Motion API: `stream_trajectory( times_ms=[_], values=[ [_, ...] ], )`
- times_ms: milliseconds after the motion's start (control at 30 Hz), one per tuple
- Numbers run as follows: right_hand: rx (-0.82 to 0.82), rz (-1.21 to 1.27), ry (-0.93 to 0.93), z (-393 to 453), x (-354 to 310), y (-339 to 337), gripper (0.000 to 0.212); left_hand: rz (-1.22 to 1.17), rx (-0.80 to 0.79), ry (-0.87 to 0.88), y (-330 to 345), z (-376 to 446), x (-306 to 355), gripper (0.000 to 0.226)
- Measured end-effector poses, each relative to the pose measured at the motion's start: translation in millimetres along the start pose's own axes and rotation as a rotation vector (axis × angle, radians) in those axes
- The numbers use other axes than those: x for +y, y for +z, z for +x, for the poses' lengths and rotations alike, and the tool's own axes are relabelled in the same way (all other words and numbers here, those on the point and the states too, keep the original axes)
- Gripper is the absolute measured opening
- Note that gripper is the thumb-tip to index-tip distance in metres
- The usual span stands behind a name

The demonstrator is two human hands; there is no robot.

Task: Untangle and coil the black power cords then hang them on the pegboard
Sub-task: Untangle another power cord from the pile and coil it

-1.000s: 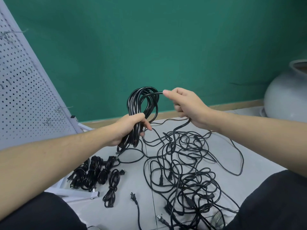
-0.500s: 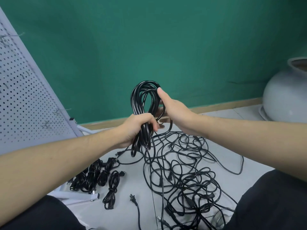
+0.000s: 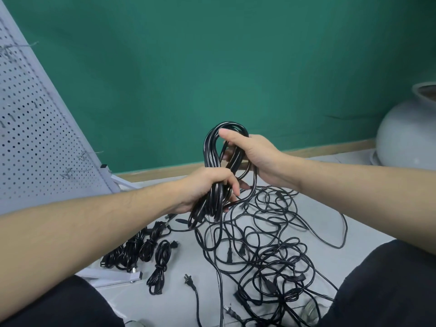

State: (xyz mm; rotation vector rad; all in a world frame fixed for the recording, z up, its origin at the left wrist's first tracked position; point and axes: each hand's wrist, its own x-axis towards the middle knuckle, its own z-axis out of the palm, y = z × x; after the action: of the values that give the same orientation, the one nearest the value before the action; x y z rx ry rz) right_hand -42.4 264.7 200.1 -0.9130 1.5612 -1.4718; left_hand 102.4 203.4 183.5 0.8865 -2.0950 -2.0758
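I hold a coil of black power cord [image 3: 210,147] upright in front of me. My left hand [image 3: 207,187] grips its lower middle, with the loops' bottom hanging out below the fist. My right hand [image 3: 250,154] holds the right side of the upper loop, thumb up near the top. A loose strand runs from the coil down into a tangled pile of black cords [image 3: 264,251] on the grey floor. Several coiled cords [image 3: 141,251] lie at the lower left. The white pegboard [image 3: 35,128] leans at the left with wire hooks on it.
A large pale round pot [image 3: 408,135] stands at the right against the green wall. The pegboard's white metal foot [image 3: 113,277] lies on the floor by the coiled cords. Loose plugs [image 3: 188,279] lie in front of my knees, which frame the bottom corners.
My right hand, which pinched a strand stretched out to the right of the coil, has come in and now holds the coil's upper loop. The left hand kept its grip.
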Motion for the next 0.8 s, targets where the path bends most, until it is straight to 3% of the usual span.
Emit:
stream_trajectory(
  times_ms=[200, 333, 400, 600, 700, 800],
  values=[
    [0.193, -0.018, -0.073, -1.8, -3.9, 12.8, 0.047, -0.227, -0.108, -0.003, 4.4, 0.8, 2.0, 0.022],
    [0.229, 0.05, -0.133, -2.0, -2.8, 17.3, 0.05, -0.379, -0.244, -0.029, 10.7, -1.0, 3.6, 0.027],
    [0.222, 0.008, -0.171, -2.4, -3.0, 17.1, 0.048, -0.393, -0.244, -0.033, 10.7, -2.2, 4.6, 0.041],
    [0.077, -0.143, -0.147, -2.9, -7.7, 13.4, 0.055, -0.398, -0.253, -0.003, 2.1, -2.4, 1.8, 0.047],
    [-0.131, 0.066, 0.04, 1.0, -0.3, 13.1, 0.077, -0.398, -0.158, 0.06, -0.2, -0.1, 3.8, 0.049],
    [-0.19, 0.134, 0.115, 5.0, 18.0, 10.5, 0.057, -0.453, -0.093, 0.147, -3.7, -0.5, 15.8, 0.04]
  ],
)
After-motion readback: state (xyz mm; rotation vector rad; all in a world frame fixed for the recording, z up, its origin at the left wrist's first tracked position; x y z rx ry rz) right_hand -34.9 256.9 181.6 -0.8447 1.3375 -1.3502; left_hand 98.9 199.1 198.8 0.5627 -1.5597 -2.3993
